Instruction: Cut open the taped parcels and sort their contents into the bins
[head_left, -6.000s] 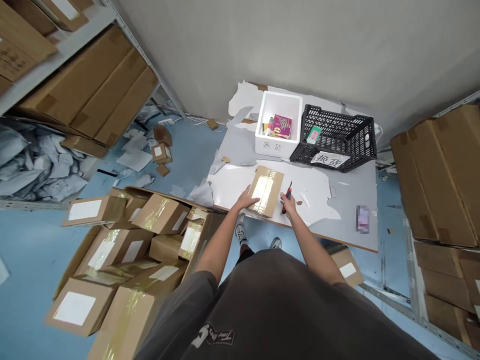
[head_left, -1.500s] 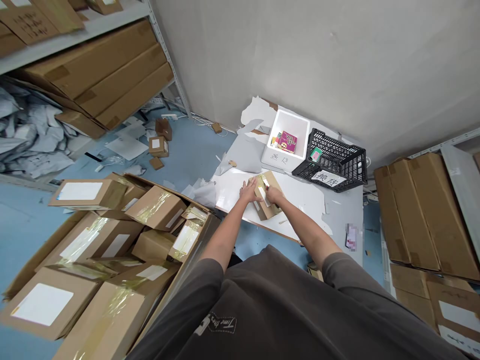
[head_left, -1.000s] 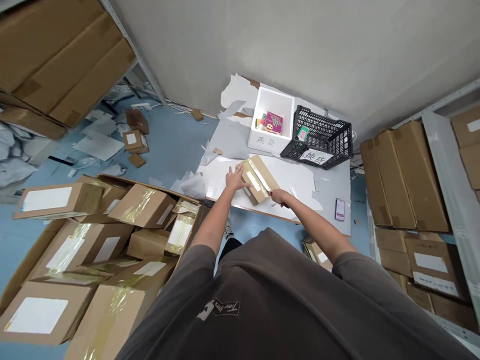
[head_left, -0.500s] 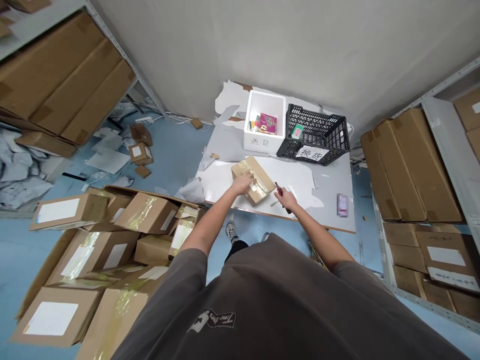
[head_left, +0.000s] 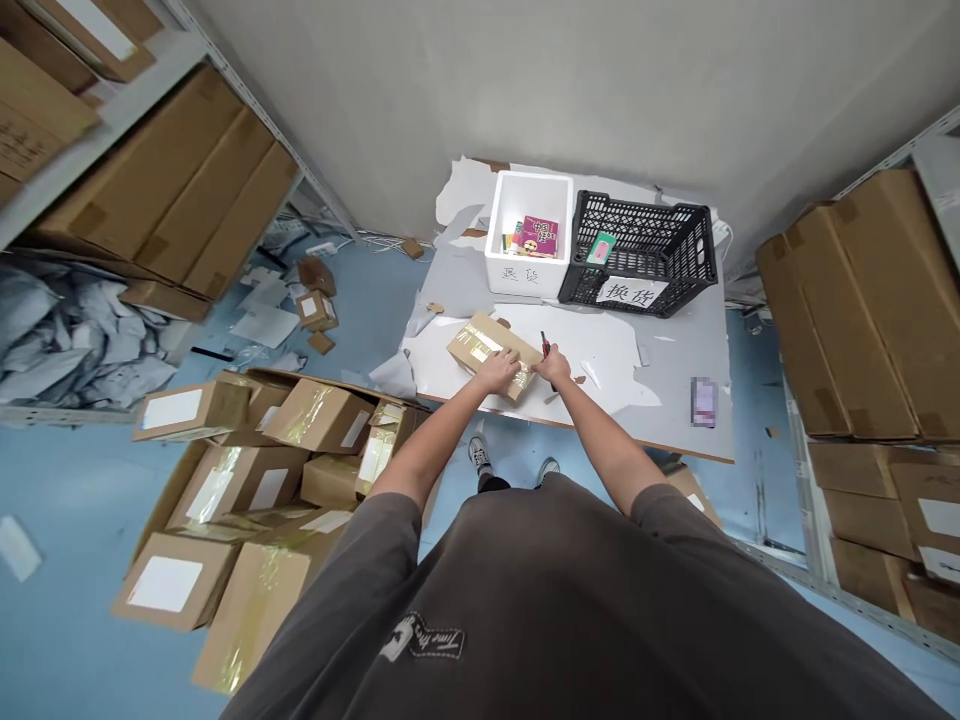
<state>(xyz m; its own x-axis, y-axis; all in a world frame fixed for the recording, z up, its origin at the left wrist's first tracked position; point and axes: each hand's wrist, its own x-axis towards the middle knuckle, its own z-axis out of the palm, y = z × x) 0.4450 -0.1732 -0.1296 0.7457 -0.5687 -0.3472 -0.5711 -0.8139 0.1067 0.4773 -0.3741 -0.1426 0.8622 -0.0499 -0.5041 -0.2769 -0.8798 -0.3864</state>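
Observation:
A taped cardboard box [head_left: 475,343] lies at an angle on white paper near the front edge of the table [head_left: 679,400]. My left hand [head_left: 500,371] rests on top of it toward its right end, fingers spread over the tape. At the box's right end, my right hand [head_left: 553,367] is closed round a red and black cutter [head_left: 545,346], which points up and away from me. Whether its blade touches the box is too small to tell.
Behind the box stand a white foam bin [head_left: 525,276] with books and a black crate [head_left: 652,262] holding a green item. Many taped boxes [head_left: 300,412] fill a large carton at the left. A blurred purple item [head_left: 703,402] lies at the table's right.
The box has turned slightly and sits further left. My left hand has slid toward its right end, and my right hand with the cutter has come in against that end. The view has shifted.

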